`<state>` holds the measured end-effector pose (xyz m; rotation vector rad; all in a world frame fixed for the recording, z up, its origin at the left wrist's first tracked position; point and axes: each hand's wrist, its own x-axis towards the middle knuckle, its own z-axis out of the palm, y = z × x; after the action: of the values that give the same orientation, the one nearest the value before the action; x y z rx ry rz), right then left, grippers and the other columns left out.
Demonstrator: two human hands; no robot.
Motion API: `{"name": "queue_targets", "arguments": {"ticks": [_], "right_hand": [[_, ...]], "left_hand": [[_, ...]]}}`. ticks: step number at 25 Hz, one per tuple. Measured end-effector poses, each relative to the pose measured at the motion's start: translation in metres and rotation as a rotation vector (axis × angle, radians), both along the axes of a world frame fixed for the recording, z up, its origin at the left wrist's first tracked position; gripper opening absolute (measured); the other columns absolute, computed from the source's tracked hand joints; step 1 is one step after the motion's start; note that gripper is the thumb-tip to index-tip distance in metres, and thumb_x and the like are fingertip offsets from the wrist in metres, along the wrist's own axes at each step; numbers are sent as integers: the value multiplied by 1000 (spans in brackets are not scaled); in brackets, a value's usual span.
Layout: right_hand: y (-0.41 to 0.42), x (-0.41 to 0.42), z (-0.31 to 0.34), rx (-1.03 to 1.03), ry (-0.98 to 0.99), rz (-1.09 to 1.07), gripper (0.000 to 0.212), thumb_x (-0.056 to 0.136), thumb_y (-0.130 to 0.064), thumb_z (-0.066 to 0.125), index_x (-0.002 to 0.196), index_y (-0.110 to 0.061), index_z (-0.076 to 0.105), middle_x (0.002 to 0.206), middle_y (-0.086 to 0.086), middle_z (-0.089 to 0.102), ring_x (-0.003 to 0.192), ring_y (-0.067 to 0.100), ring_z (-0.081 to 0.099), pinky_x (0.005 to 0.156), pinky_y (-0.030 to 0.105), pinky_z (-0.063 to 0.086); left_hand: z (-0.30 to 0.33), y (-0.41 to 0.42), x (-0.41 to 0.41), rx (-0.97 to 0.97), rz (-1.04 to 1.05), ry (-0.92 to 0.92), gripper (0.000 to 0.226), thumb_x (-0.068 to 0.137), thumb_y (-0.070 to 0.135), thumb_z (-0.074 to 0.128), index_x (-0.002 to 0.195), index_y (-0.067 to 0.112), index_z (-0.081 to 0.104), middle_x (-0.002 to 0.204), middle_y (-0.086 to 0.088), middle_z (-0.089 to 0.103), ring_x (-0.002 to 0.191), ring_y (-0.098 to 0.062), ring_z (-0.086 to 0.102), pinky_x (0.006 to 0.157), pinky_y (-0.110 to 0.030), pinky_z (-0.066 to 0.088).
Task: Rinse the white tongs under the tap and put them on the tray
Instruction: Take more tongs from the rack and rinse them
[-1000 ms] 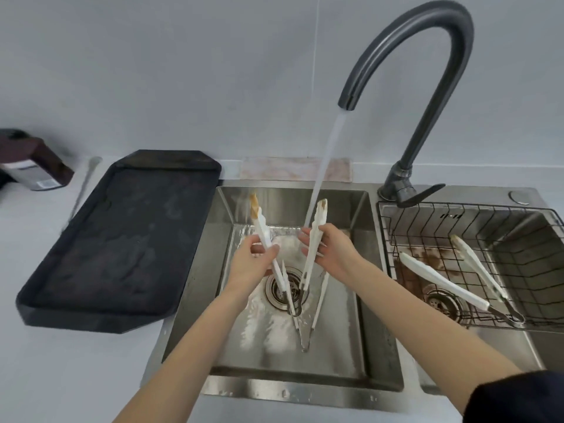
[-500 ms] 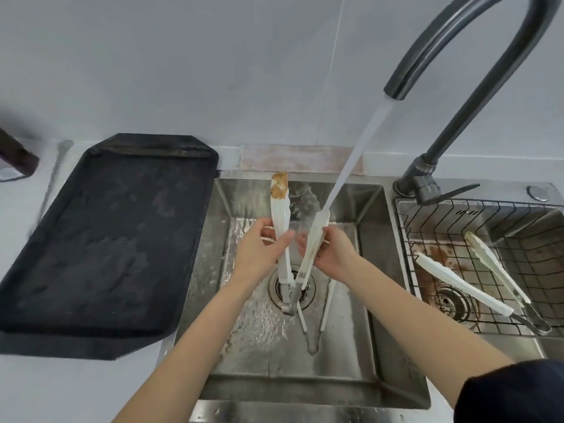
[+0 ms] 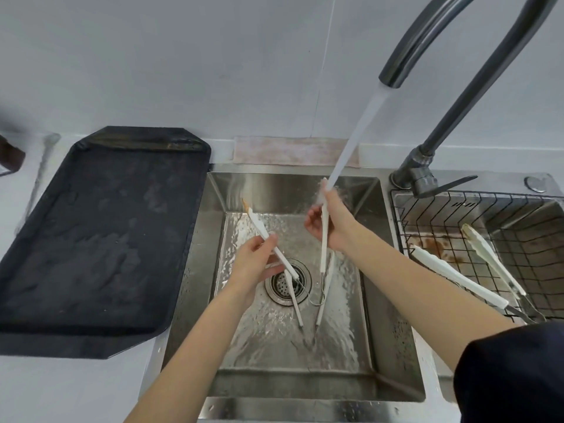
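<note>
So the white tongs (image 3: 323,239) are spread wide open over the left sink basin (image 3: 393,346), one arm in each hand, with the hinge end down low near the basin floor just right of the drain (image 3: 287,283). The left hand (image 3: 254,264) has its fingers (image 3: 268,242) wrapped round the left arm of the tongs, which tilts up and to the left and has a brownish smear at its far tip. The right hand (image 3: 331,225) is clenched on the other arm, held nearly upright, and the stream of water (image 3: 354,138) from the dark curved tap (image 3: 451,35) lands right at the top of that arm and on the hand, splashing all over the basin. The black tray (image 3: 91,233) sits on the white worktop (image 3: 61,389) to the left of the sink, wet-looking, nothing on it. Over in the right basin there's a wire basket (image 3: 427,215) with another pair of tongs (image 3: 457,276) lying in it, and the bottom there looks rusty-stained.
</note>
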<state>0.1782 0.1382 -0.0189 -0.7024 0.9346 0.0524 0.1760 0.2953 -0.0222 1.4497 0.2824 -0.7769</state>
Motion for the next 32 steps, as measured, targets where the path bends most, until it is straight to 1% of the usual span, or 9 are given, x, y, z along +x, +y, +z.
{"name": "queue_targets", "arguments": {"ticks": [6, 10, 14, 16, 21, 23, 26, 29, 32], "right_hand": [[-7, -2, 17, 50, -116, 21, 41, 92, -51, 43, 75, -15, 49, 41, -4, 48, 25, 4, 36, 27, 13, 33], [-14, -11, 28, 25, -225, 44, 33, 100, -36, 32, 85, -13, 51, 61, -1, 51, 30, 6, 38, 35, 15, 38], [-20, -25, 41, -78, -197, 100, 26, 100, -20, 33, 94, -4, 53, 74, 4, 49, 48, 11, 44, 52, 21, 43], [-23, -31, 48, -166, -188, 142, 19, 97, -15, 36, 102, -3, 50, 76, 4, 51, 57, 12, 46, 52, 21, 45], [-27, -39, 54, -574, -166, 207, 14, 96, -13, 42, 104, -7, 52, 77, 0, 54, 66, 12, 54, 56, 21, 46], [-27, -43, 50, -709, -156, 266, 21, 94, -14, 47, 113, -7, 51, 78, -2, 56, 69, 12, 56, 62, 22, 46], [-28, -48, 41, -879, -117, 309, 37, 92, -13, 51, 129, -8, 45, 91, 1, 59, 79, 13, 58, 73, 25, 48], [-33, -53, 28, -938, -46, 283, 37, 93, -13, 49, 129, -8, 45, 94, -2, 57, 96, 19, 58, 92, 37, 49], [-38, -58, 14, -764, 50, 174, 31, 96, -13, 40, 126, -7, 46, 87, -2, 56, 80, 13, 59, 80, 31, 52]], "left_hand": [[-7, -10, 1, -50, -56, 95, 17, 93, 17, 51, 79, 10, 58, 70, -2, 61, 69, -14, 62, 64, -24, 57], [-14, -20, -2, -100, -122, 186, 20, 94, 16, 49, 82, 7, 61, 79, -5, 66, 74, -15, 65, 64, -25, 59], [-16, -36, -6, -135, -188, 267, 22, 95, 12, 46, 110, 0, 57, 90, -7, 67, 64, -10, 71, 53, -21, 58], [-15, -46, -8, -154, -195, 299, 22, 95, 10, 46, 113, 1, 54, 88, -7, 67, 58, -7, 71, 54, -22, 59], [-9, -65, -10, -154, -215, 314, 17, 96, 7, 43, 85, 7, 57, 85, -6, 65, 61, -9, 68, 60, -27, 59], [-10, -67, -10, -148, -219, 320, 17, 96, 6, 42, 86, 8, 56, 86, -5, 63, 70, -11, 65, 69, -31, 58], [-11, -68, -9, -138, -219, 321, 17, 96, 4, 40, 94, 5, 56, 85, -7, 62, 77, -15, 62, 60, -28, 58], [-12, -67, -6, -122, -212, 325, 17, 98, 15, 39, 108, 7, 50, 86, -6, 59, 78, -17, 61, 63, -32, 53], [-13, -64, 0, -113, -177, 329, 29, 95, 37, 41, 101, 12, 54, 88, -3, 61, 77, -17, 63, 63, -33, 53]]}}
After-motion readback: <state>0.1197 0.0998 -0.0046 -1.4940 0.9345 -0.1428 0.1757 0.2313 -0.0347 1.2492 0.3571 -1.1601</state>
